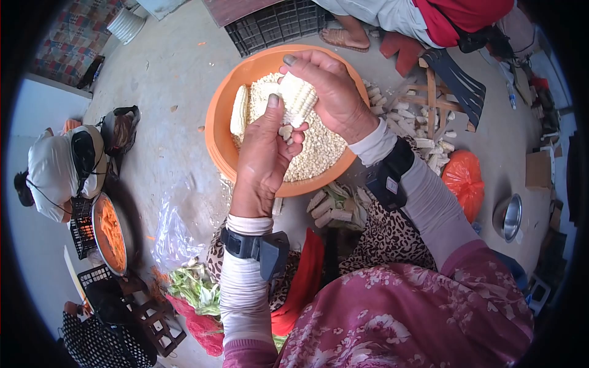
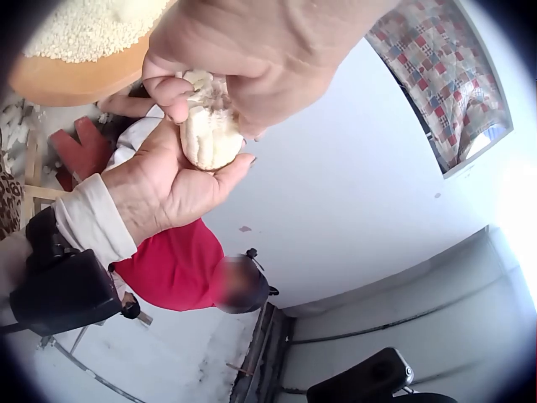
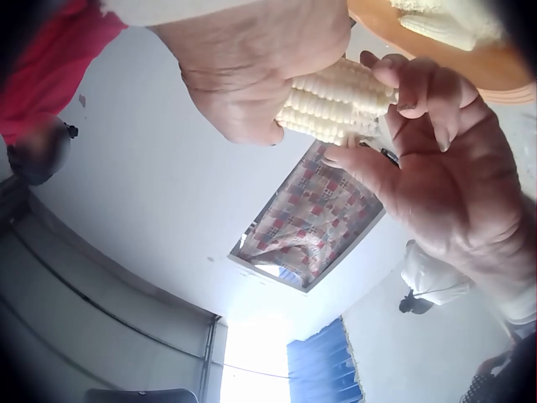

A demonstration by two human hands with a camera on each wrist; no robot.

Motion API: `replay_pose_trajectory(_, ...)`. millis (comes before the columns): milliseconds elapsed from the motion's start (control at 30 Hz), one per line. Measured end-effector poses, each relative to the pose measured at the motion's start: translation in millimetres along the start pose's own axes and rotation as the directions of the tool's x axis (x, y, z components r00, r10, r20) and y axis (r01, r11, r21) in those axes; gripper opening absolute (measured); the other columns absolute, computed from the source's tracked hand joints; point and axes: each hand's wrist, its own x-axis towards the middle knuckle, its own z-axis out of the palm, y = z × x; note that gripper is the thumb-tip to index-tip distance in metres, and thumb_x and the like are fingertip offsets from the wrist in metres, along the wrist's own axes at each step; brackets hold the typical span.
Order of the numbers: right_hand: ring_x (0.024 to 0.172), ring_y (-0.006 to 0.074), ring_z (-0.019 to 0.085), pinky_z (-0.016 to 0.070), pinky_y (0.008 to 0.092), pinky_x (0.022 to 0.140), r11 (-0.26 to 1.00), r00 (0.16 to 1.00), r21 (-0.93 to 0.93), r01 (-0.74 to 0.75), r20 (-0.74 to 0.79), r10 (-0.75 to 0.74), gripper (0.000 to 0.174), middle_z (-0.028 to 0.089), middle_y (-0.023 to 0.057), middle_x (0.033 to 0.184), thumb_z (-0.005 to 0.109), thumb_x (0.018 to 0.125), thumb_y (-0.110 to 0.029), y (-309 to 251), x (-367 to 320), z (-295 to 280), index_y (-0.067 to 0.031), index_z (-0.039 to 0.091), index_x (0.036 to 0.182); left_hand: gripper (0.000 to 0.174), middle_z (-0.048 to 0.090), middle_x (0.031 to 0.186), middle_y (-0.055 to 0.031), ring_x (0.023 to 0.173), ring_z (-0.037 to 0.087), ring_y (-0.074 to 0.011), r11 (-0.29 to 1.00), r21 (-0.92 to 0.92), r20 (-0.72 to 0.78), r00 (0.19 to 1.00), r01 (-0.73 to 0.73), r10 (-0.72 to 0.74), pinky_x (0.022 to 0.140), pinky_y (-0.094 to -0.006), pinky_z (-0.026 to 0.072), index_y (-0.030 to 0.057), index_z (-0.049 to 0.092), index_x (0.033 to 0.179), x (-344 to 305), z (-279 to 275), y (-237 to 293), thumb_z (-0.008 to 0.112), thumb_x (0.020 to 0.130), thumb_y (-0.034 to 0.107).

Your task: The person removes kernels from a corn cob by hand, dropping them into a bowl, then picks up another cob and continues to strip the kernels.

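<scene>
Over the basin my right hand (image 1: pixel 334 92) grips a pale corn cob (image 1: pixel 299 101), with its fingers wrapped around one end. My left hand (image 1: pixel 261 150) pinches the cob's lower end between thumb and curled fingers, and a few loose kernels (image 1: pixel 285 132) show at its fingertips. Neat kernel rows still cover much of the cob (image 3: pixel 331 105) in the right wrist view; the end by the left thumb looks partly stripped. Below both hands, loose kernels (image 1: pixel 316 153) fill the orange basin (image 1: pixel 219 144). Another whole cob (image 1: pixel 240 110) leans inside the basin's left wall.
Stripped cobs (image 1: pixel 405 116) lie on the floor right of the basin, near a wooden frame (image 1: pixel 431 101) and a red plastic bag (image 1: pixel 463 181). Husks (image 1: pixel 196 288) lie at lower left. A bowl of orange shreds (image 1: pixel 110 233) is farther left. Another person's foot (image 1: pixel 345 38) is beyond the basin.
</scene>
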Motion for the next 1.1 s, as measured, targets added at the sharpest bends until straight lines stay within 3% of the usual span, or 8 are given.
replay_pose_trajectory(133,0.082,0.0148,0.060,0.0498,0.0272,0.072,0.998,0.999,0.055,-0.038,-0.021,0.039,0.023,0.060,0.0091,0.091,0.059,0.086,-0.016,-2.1,-0.5,-2.2,0.0008,0.052,0.100,0.043,0.061,0.080,-0.0127,0.060,0.056,-0.0110,0.999,0.045,0.083,0.997,-0.010,0.007,0.048,-0.0172,0.0428,-0.0029,0.052,0.106,1.9,-4.9,-2.2,0.052,0.091,0.038)
replay_pose_trajectory(300,0.077,0.0155,0.060,0.0503,0.0276,0.069,0.993,0.996,0.091,-0.070,-0.043,0.074,0.019,0.061,0.0090,0.086,0.060,0.085,-0.017,-6.2,-0.7,-2.6,-0.0002,0.055,0.093,0.034,0.060,0.076,-0.0060,0.059,0.051,-0.0062,0.988,0.148,0.082,0.996,-0.049,0.037,0.052,-0.0172,0.0427,0.0002,0.059,0.091,0.0,-1.3,-2.4,0.053,0.091,0.033)
replay_pose_trajectory(533,0.068,0.0117,0.058,0.0490,0.0248,0.062,0.994,0.996,0.110,-0.023,-0.084,0.032,0.024,0.058,0.0057,0.079,0.066,0.080,-0.019,-9.9,-1.7,2.9,0.0007,0.055,0.088,0.034,0.060,0.079,-0.0058,0.064,0.052,-0.0063,0.979,0.186,0.117,0.991,-0.081,0.060,0.058,-0.0181,0.0449,0.0009,0.057,0.095,-1.6,2.6,-5.0,0.050,0.093,0.034)
replay_pose_trajectory(633,0.067,0.0117,0.058,0.0491,0.0250,0.061,0.993,0.995,0.118,-0.008,-0.097,0.019,0.022,0.058,0.0056,0.078,0.066,0.080,-0.018,-10.0,-0.9,2.7,0.0005,0.055,0.087,0.038,0.060,0.081,-0.0065,0.064,0.053,-0.0075,0.993,0.102,0.113,0.992,-0.065,0.053,0.059,-0.0186,0.0456,0.0010,0.056,0.099,-2.5,5.9,-3.6,0.047,0.093,0.037)
replay_pose_trajectory(700,0.067,0.0116,0.058,0.0493,0.0253,0.061,0.990,0.993,0.139,-0.019,-0.112,0.035,0.020,0.058,0.0056,0.078,0.064,0.080,-0.016,-10.4,-0.5,2.2,0.0003,0.055,0.086,0.049,0.061,0.088,-0.0139,0.069,0.058,-0.0139,0.998,-0.036,0.161,0.985,-0.050,0.055,0.059,-0.0211,0.0509,-0.0029,0.047,0.113,-0.3,2.6,-2.7,0.041,0.094,0.042)
replay_pose_trajectory(933,0.073,0.0165,0.060,0.0510,0.0293,0.064,0.993,0.993,0.105,-0.056,-0.101,0.067,0.019,0.060,0.0096,0.081,0.059,0.083,-0.018,-9.2,-0.3,-0.6,-0.0005,0.055,0.091,0.043,0.060,0.086,-0.0151,0.068,0.059,-0.0147,0.998,-0.070,0.143,0.990,-0.001,0.011,0.059,-0.0208,0.0524,-0.0039,0.047,0.112,4.0,-3.5,-6.1,0.046,0.093,0.035)
replay_pose_trajectory(1033,0.072,0.0177,0.060,0.0510,0.0307,0.064,0.979,0.990,0.186,-0.086,-0.099,0.105,0.019,0.060,0.0100,0.081,0.059,0.083,-0.018,-8.9,3.6,-4.7,-0.0002,0.056,0.090,0.041,0.060,0.088,-0.0160,0.069,0.059,-0.0147,0.998,-0.048,0.193,0.980,-0.032,0.041,0.059,-0.0199,0.0528,-0.0057,0.046,0.111,3.0,-5.4,-6.4,0.048,0.093,0.031)
replay_pose_trajectory(1100,0.072,0.0183,0.060,0.0510,0.0316,0.064,0.952,0.982,0.275,-0.132,-0.094,0.163,0.020,0.060,0.0099,0.081,0.058,0.083,-0.018,-5.7,7.2,-8.1,0.0000,0.056,0.090,0.038,0.060,0.085,-0.0104,0.065,0.055,-0.0099,0.999,-0.021,0.124,0.991,-0.045,0.047,0.059,-0.0191,0.0488,-0.0024,0.055,0.103,-0.2,0.2,-4.9,0.046,0.094,0.033)
